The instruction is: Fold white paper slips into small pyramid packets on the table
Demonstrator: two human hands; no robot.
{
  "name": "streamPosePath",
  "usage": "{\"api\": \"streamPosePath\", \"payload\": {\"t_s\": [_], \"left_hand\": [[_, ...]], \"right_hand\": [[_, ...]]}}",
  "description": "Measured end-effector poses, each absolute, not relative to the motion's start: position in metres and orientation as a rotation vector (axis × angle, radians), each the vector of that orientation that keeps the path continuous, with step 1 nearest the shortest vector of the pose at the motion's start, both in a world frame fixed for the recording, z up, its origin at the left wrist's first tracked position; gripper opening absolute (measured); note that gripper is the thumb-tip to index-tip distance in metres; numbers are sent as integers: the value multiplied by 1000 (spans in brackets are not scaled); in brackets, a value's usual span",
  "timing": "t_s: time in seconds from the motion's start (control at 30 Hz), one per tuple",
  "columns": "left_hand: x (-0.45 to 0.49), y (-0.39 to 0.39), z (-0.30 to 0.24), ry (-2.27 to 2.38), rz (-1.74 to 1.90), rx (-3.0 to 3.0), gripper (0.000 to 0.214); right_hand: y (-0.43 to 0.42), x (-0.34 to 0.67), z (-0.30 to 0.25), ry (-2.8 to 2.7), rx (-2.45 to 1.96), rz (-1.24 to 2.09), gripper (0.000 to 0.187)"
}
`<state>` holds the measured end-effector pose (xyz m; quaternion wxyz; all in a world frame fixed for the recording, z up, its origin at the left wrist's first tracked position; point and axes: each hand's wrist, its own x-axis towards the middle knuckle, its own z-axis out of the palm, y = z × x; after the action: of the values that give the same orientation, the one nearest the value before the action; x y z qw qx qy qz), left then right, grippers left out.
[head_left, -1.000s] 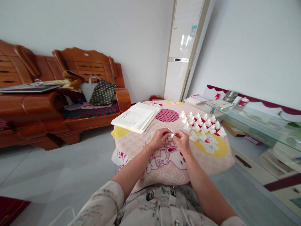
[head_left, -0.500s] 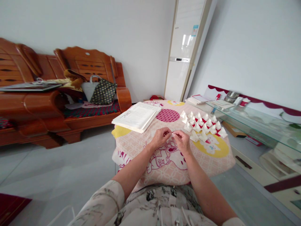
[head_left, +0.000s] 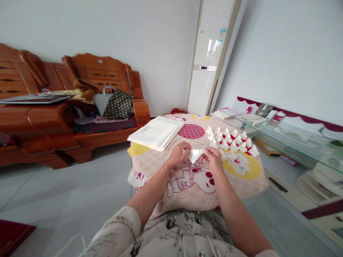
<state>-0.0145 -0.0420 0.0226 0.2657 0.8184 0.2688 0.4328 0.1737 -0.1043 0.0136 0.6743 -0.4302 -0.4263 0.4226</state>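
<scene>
Between my two hands is a small folded piece of white paper [head_left: 195,155], its straight edge up and a point facing down toward me. My left hand [head_left: 180,154] pinches its left corner. At the right corner, the fingers of my right hand [head_left: 213,159] are closed on the same paper. Just beyond my right hand, several folded white paper pieces [head_left: 232,142] stand in rows, with red showing between them. A stack of printed paper sheets [head_left: 157,132] lies past my left hand on the patterned cloth [head_left: 158,178].
On the right stands a glass-topped cabinet [head_left: 297,142] holding booklets [head_left: 223,113], a metal pot [head_left: 264,110] and a red-white cup [head_left: 279,116]. A wooden sofa [head_left: 107,67] with a dark patterned bag [head_left: 118,104] is at the left. A tall white air conditioner [head_left: 205,53] fills the far corner.
My hands have moved apart, and the folded white paper now shows as a triangle between them. Earlier my fingertips met and mostly covered it. The stack and rows have not moved.
</scene>
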Motion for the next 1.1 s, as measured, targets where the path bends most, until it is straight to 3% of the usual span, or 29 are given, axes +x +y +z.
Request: {"api": "streamPosePath", "payload": {"t_s": [0.4, 0.7, 0.93, 1.1], "left_hand": [[-18, -42, 23, 326, 905, 1295, 35], [-13, -47, 23, 266, 986, 1079, 28], [-19, -41, 31, 421, 1192, 1387, 15], [-17, -43, 34, 685, 1144, 1968, 9]], "right_hand": [[-95, 183, 5, -619, -598, 1216, 21], [-100, 172, 7, -794, -728, 1328, 16], [-100, 169, 2, -964, -1203, 849, 22], [-102, 172, 2, -1174, -1209, 607, 36]]}}
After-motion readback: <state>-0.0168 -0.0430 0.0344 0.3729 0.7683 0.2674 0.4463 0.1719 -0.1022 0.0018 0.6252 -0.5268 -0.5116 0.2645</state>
